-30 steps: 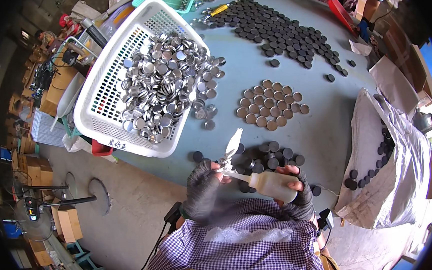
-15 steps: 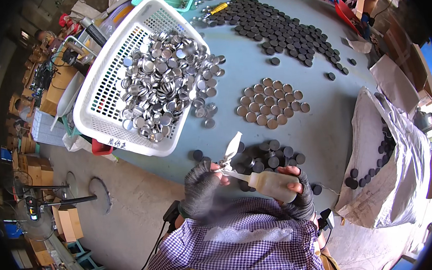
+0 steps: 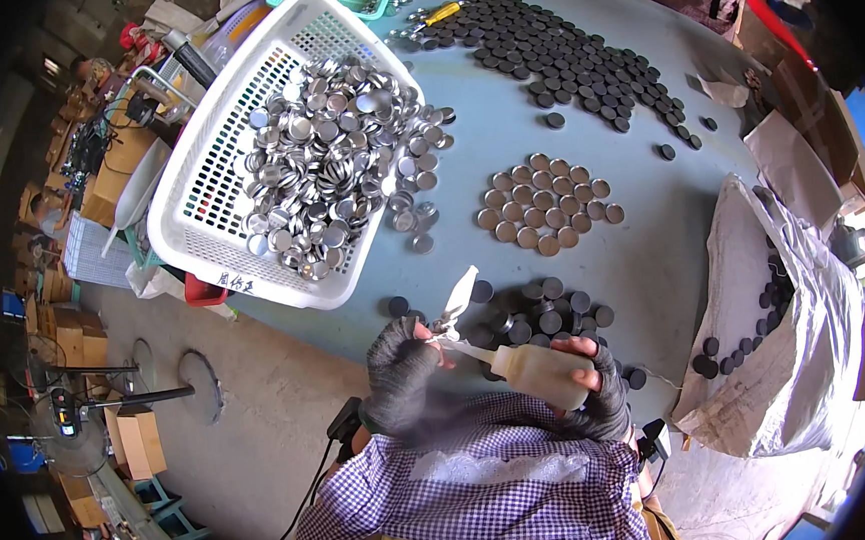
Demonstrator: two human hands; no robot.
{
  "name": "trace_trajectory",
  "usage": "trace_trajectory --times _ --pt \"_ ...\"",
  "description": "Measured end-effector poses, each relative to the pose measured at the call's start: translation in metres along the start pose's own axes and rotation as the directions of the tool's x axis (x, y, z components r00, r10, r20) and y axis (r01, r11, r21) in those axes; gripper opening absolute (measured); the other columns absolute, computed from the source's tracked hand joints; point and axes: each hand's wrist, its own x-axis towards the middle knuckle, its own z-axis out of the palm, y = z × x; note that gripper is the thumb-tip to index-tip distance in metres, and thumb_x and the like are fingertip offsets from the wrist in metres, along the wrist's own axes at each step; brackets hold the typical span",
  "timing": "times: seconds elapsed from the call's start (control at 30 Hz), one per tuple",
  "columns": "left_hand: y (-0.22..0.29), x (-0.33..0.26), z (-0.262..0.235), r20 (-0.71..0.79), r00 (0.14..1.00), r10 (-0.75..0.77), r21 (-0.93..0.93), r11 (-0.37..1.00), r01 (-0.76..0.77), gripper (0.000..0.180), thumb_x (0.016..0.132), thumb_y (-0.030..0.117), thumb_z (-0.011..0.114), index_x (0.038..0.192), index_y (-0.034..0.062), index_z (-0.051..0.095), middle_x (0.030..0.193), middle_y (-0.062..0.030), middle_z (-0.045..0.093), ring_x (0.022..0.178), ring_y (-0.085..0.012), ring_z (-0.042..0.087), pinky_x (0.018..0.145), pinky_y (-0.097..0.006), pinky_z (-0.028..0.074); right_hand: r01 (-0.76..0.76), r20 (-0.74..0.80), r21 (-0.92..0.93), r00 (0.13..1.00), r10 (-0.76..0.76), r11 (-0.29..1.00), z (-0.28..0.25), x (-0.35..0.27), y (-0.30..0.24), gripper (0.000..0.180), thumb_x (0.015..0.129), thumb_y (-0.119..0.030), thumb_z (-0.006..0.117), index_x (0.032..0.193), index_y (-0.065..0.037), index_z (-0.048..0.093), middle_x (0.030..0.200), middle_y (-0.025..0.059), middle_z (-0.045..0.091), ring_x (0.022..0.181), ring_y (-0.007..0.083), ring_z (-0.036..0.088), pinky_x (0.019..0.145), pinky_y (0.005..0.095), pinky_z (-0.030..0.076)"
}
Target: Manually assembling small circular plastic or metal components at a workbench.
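Centrally, in the head view, the right hand wraps a translucent squeeze bottle, nozzle leftward, between checked apron and dark round caps; the left hand pinches a knotted white cloth at its tip, apparently steadying it. Silver-rimmed caps lie spread singly (probably so each is reachable).

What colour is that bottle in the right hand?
The bottle is a cloudy, pale yellowish white; it shows best in the head view.
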Motion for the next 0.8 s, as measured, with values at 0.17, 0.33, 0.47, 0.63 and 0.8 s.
trace_trajectory --times 0.17,0.33,0.47,0.63,0.8 --pt "0.008 -0.002 0.002 0.019 0.999 0.038 -0.003 0.999 -0.038 0.018 0.084 -0.005 0.058 0.099 0.0039 0.053 0.096 -0.0086 0.061 0.076 -0.0174 0.062 0.069 -0.035 0.058 -0.24 -0.056 0.35 0.959 0.276 0.905 0.002 -0.014 0.008 0.068 0.074 -0.012 0.085 0.131 -0.01 0.049 0.136 0.0165 0.049 0.117 0.0305 0.057 0.093 0.0412 0.05" --pt "0.008 -0.002 0.006 0.012 0.997 0.081 0.01 0.997 -0.081 0.02 0.083 -0.006 0.058 0.099 0.0035 0.052 0.096 -0.0088 0.06 0.077 -0.0195 0.064 0.069 -0.034 0.058 -0.358 -0.082 0.549 0.876 0.475 0.755 0.01 -0.004 -0.008 0.068 0.072 -0.012 0.086 0.13 -0.006 0.049 0.13 0.0142 0.052 0.113 0.0231 0.056 0.094 0.037 0.048" --pt "0.013 0.009 -0.001 -0.145 0.966 0.213 0.056 0.977 -0.207 0.021 0.084 -0.008 0.058 0.099 0.0039 0.052 0.091 -0.0078 0.057 0.074 -0.0203 0.064 0.071 -0.034 0.058 -0.501 -0.14 0.597 0.704 0.696 0.627 -0.003 0.002 -0.014 0.073 0.071 -0.029 0.087 0.128 -0.005 0.049 0.119 0.0107 0.058 0.109 0.0204 0.058 0.094 0.0354 0.048" --pt "0.012 0.016 -0.019 -0.187 0.95 0.25 0.078 0.968 -0.239 0.027 0.087 -0.006 0.065 0.111 0.0015 0.056 0.103 -0.0123 0.063 0.084 -0.0197 0.067 0.076 -0.033 0.06 -0.562 -0.143 0.58 0.642 0.753 0.59 -0.012 0.007 -0.017 0.084 0.067 -0.046 0.083 0.129 -0.004 0.047 0.115 0.0102 0.057 0.105 0.0222 0.059 0.092 0.0353 0.049" --pt "-0.001 0.02 -0.014 -0.168 0.961 0.22 0.151 0.969 -0.196 0.019 0.089 -0.009 0.061 0.106 -0.0017 0.063 0.107 -0.0108 0.065 0.085 -0.0173 0.066 0.078 -0.029 0.059 -0.54 -0.096 0.652 0.637 0.765 0.532 -0.007 0.004 -0.01 0.086 0.067 -0.045 0.083 0.132 -0.003 0.044 0.117 0.0115 0.056 0.105 0.025 0.059 0.094 0.0376 0.049"
